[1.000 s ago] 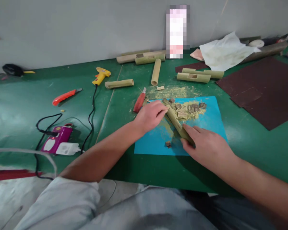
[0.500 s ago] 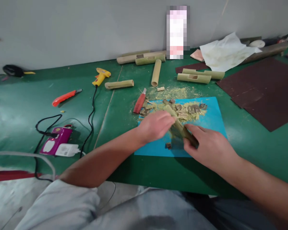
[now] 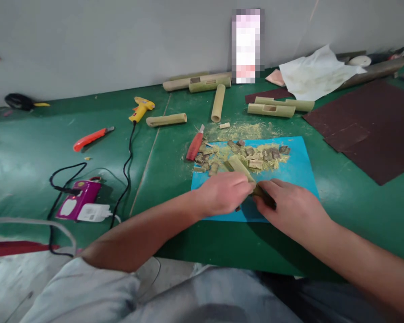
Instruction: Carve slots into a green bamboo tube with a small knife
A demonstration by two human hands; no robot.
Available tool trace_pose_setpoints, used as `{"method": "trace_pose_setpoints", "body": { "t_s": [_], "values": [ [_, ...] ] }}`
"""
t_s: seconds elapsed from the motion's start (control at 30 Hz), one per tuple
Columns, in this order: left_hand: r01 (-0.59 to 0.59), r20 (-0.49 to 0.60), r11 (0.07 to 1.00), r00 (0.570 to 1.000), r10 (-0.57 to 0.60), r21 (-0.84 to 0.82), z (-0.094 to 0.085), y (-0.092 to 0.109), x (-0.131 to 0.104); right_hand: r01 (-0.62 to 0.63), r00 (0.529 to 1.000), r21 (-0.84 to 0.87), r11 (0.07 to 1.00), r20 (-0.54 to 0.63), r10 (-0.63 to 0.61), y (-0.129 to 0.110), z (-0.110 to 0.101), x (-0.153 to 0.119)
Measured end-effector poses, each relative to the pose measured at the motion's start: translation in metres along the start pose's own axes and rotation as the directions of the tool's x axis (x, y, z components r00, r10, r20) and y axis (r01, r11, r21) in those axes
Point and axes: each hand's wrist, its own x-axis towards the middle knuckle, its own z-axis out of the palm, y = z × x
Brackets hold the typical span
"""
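My right hand (image 3: pixel 291 204) grips the near end of a bamboo tube (image 3: pixel 240 167), which slants away over a blue sheet (image 3: pixel 309 179). Against the tube's middle, my left hand (image 3: pixel 227 193) is closed, its fingers pressed together; what they hold, if anything, is hidden. Beyond the tube, bamboo chips (image 3: pixel 256 164) and pale shavings (image 3: pixel 237 131) lie scattered on the sheet and the table. A red-handled blade tool (image 3: pixel 195 146) rests at the sheet's upper left corner.
Left on the green table (image 3: pixel 168 170) are a yellow glue gun (image 3: pixel 143 109), an orange utility knife (image 3: pixel 90 139) and a purple power strip (image 3: pixel 84 197). Cut bamboo tubes (image 3: pixel 271 110) lie at the back. Dark brown sheets (image 3: pixel 370 134) cover the right side.
My left hand has slid along the tube toward me and my right hand. The right hand keeps its grip, having shifted only slightly.
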Motion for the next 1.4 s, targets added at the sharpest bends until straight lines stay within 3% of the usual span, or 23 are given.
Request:
{"method": "trace_pose_setpoints", "body": {
  "t_s": [0.03,0.17,0.33,0.47,0.6,0.77,0.9,1.1,1.4],
  "values": [
    [0.005,-0.01,1.0,1.0,-0.005,0.013,-0.001,0.0,0.0,0.0,1.0,0.0,1.0,0.0,0.0,0.0,0.0,0.0],
    [0.226,-0.152,0.973,0.964,-0.217,0.044,-0.004,-0.009,0.002,-0.004,1.0,0.002,1.0,-0.021,0.004,0.0,0.001,0.0],
    [0.064,0.005,0.996,0.998,-0.064,-0.056,-0.004,-0.006,0.003,-0.013,1.0,0.004,1.0,0.017,0.013,0.0,0.001,-0.001],
    [0.165,-0.126,0.986,0.978,-0.166,-0.015,-0.002,-0.009,0.003,-0.018,1.0,-0.01,1.0,0.01,0.019,-0.002,0.0,-0.001],
    [0.012,0.001,0.999,1.0,-0.012,-0.029,-0.001,-0.008,0.002,-0.017,0.999,-0.005,1.0,0.031,0.017,-0.002,-0.001,0.0],
    [0.136,-0.105,0.991,0.985,-0.135,-0.004,-0.004,-0.007,0.001,-0.012,1.0,0.003,1.0,-0.005,0.012,-0.002,0.0,-0.001],
    [0.02,0.022,0.998,1.0,-0.018,-0.066,-0.003,-0.001,-0.001,-0.018,0.999,0.018,1.0,0.032,0.017,-0.001,0.0,-0.001],
    [0.175,-0.173,0.979,0.966,-0.191,-0.104,0.0,-0.024,-0.001,-0.038,0.998,0.005,0.999,0.049,0.038,-0.002,-0.002,0.002],
    [0.179,-0.19,0.978,0.962,-0.197,-0.104,-0.001,-0.032,0.0,-0.076,0.99,-0.014,0.997,0.117,0.077,-0.007,-0.009,-0.003]
  ]
}}
